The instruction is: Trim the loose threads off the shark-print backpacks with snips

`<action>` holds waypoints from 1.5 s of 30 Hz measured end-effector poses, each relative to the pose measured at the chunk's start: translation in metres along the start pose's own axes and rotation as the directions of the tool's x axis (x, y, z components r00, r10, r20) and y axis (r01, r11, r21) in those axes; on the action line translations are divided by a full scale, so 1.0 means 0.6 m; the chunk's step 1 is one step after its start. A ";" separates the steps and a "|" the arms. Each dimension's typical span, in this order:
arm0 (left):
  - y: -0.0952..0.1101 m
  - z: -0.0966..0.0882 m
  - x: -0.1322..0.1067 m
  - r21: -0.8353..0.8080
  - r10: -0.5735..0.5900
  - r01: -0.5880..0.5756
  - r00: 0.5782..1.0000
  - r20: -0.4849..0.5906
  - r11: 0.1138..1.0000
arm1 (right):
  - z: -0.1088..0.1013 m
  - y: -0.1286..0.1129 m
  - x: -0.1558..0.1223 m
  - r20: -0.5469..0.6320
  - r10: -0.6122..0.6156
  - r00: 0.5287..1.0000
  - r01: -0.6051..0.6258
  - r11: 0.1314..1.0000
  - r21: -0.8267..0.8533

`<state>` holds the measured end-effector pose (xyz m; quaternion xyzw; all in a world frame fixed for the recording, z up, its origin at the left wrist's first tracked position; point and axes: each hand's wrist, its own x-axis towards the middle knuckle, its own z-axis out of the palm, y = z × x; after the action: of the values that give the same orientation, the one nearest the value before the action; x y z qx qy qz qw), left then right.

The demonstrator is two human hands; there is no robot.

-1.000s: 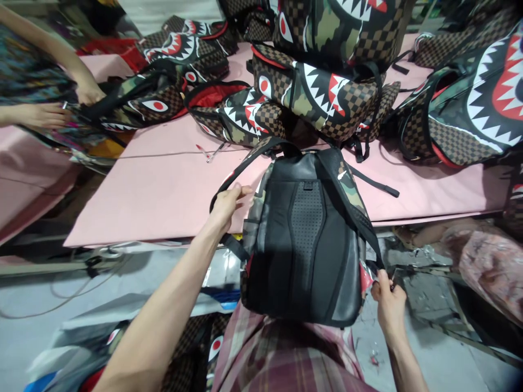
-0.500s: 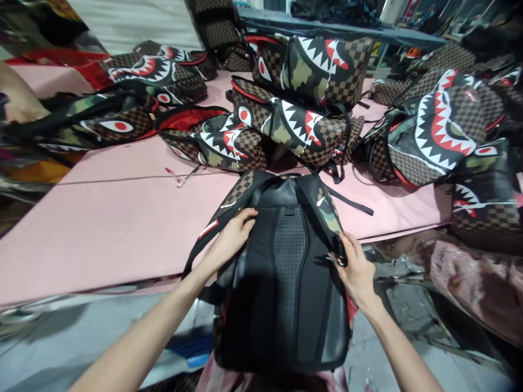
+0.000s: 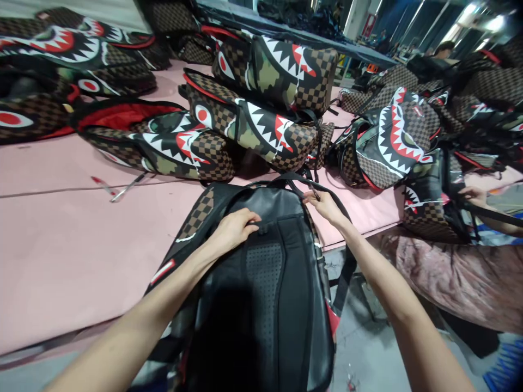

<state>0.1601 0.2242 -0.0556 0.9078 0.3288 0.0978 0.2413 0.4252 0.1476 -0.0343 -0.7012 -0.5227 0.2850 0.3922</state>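
A backpack (image 3: 263,267) with a black padded back panel leans against the table edge in front of me, back side towards me. Near its top, my left hand (image 3: 236,231) pinches the upper edge of the back panel, thumb against fingers. My right hand (image 3: 327,208) is closed around small dark thread snips (image 3: 315,194), whose pointed tip shows at the fingers. It is at the upper right edge of the backpack, beside the shoulder strap (image 3: 346,267). Whether it also grips the fabric I cannot tell.
The pink table (image 3: 61,245) carries several checkered shark-print backpacks (image 3: 261,130) along its far side. A red-handled tool (image 3: 102,185) and tweezers (image 3: 126,188) lie on its left. At the right, another person's hand (image 3: 476,196) holds a backpack (image 3: 433,212).
My right hand has moved up from the backpack's right side to its top right edge, and the right strap now hangs outside my forearm. The view has shifted to the right.
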 end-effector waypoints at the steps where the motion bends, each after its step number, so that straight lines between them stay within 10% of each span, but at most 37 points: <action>1: -0.001 0.001 -0.003 -0.027 0.012 -0.012 1.000 0.010 1.000 | -0.006 -0.002 0.007 0.038 -0.010 0.999 0.008 0.999 0.033; 6: 0.019 0.024 -0.072 -0.051 0.186 -0.191 0.979 -0.090 0.980 | 0.025 -0.030 -0.016 0.179 -0.077 0.981 0.081 0.997 -0.012; 10: 0.053 0.060 -0.164 0.052 0.267 -0.263 0.951 -0.156 0.964 | 0.058 -0.042 -0.089 0.554 -0.220 0.803 0.387 0.900 -0.203; 15: 0.082 0.085 -0.223 0.071 0.322 -0.319 0.946 -0.047 0.945 | 0.055 -0.024 -0.159 0.645 -0.356 0.676 0.583 0.794 -0.174; 28: 0.084 0.146 -0.269 0.248 0.283 -0.306 0.951 0.126 0.919 | 0.062 0.010 -0.229 0.603 -0.329 0.727 0.571 0.777 -0.265; 37: 0.061 0.102 -0.178 0.285 0.179 -0.130 0.971 -0.156 0.950 | 0.036 -0.030 -0.300 0.424 -0.530 0.734 0.666 0.684 -0.298; 41: 0.042 0.095 -0.119 0.340 0.072 0.007 0.973 -0.219 0.940 | 0.008 -0.011 -0.320 -0.111 -0.191 0.975 0.116 0.872 -0.475; 45: 0.035 0.090 -0.105 0.174 0.006 0.036 0.972 -0.236 0.984 | 0.018 -0.014 -0.342 -0.009 0.061 0.998 -0.059 0.903 -0.426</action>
<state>0.1419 0.1494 -0.0929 0.9050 0.3694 0.1736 0.1197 0.3523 -0.0449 -0.0353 -0.7851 -0.5513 0.1778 0.2195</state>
